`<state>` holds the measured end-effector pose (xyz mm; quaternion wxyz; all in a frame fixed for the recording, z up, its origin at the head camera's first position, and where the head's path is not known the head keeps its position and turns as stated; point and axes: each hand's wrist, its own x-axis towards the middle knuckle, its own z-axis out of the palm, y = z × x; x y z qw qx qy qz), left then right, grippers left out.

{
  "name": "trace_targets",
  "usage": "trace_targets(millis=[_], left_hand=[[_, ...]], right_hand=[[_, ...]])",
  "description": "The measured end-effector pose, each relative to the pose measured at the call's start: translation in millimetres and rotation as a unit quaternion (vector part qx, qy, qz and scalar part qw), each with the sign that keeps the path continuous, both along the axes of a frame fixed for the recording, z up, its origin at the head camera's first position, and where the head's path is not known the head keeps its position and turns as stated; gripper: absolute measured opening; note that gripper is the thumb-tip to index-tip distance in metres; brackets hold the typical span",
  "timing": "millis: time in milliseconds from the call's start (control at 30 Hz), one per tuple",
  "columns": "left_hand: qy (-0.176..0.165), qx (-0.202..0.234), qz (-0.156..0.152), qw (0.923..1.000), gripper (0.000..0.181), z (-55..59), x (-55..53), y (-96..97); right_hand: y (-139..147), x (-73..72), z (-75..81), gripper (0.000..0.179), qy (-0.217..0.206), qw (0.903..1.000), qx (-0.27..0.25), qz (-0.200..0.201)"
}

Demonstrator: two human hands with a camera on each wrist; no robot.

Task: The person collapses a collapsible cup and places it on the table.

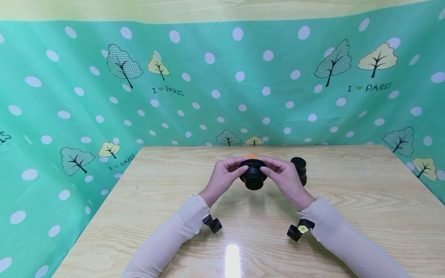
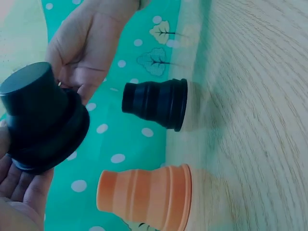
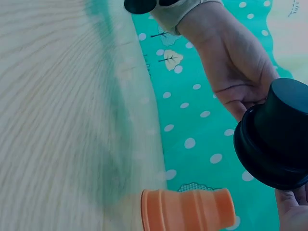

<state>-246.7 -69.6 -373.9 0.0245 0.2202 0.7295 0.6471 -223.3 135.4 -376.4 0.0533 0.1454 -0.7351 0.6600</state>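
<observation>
My left hand (image 1: 224, 175) and right hand (image 1: 284, 177) hold a black collapsible cup (image 1: 253, 179) between them, one at each side of its wide rim. Thumbs lie on the near side and fingers curl behind the rim. In the head view its narrow end points toward me and down. The cup looks partly folded, with its lower tiers pushed together, in the left wrist view (image 2: 45, 120). Beyond it stands an orange collapsible cup (image 2: 144, 195), mostly hidden behind the hands in the head view. A second black cup (image 1: 299, 166) stands just past my right hand.
The wooden table (image 1: 167, 185) runs back to a green polka-dot cloth (image 1: 194, 77) hanging behind and at the left. Both standing cups rest wide rim down. A wrist camera (image 1: 213, 224) sits at the left cuff and another (image 1: 295, 231) at the right.
</observation>
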Motion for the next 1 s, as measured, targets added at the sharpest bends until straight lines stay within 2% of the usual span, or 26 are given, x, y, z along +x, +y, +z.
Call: trace_targets(millis=[233,433,633,767,867,1000], left_hand=[[-0.003,-0.051,-0.038,0.9980,0.027,0.7,-0.4,-2.7],[0.003,-0.069,-0.024,0.9973,0.025,4.4,1.0,-0.9],[0.014,-0.060,-0.011,0.9980,0.024,5.5,0.8,0.0],[0.005,-0.069,-0.041,0.9968,0.024,5.3,0.0,-0.3],[-0.008,-0.084,-0.072,0.9938,0.025,5.3,-0.2,-0.1],[-0.004,-0.093,-0.090,0.9916,0.023,6.4,-0.2,1.2]], right_hand=[[4,0.4,-4.6,0.033,0.006,0.9990,0.044,0.005],[5,0.4,-4.2,0.035,0.000,0.9990,0.041,0.018],[9,-0.6,-4.6,0.040,-0.038,0.9980,0.041,0.031],[11,-0.3,-6.4,0.042,-0.059,0.9965,0.040,0.045],[12,0.6,-6.9,0.042,-0.054,0.9962,0.037,0.058],[12,0.9,-6.7,0.040,-0.040,0.9961,0.032,0.072]])
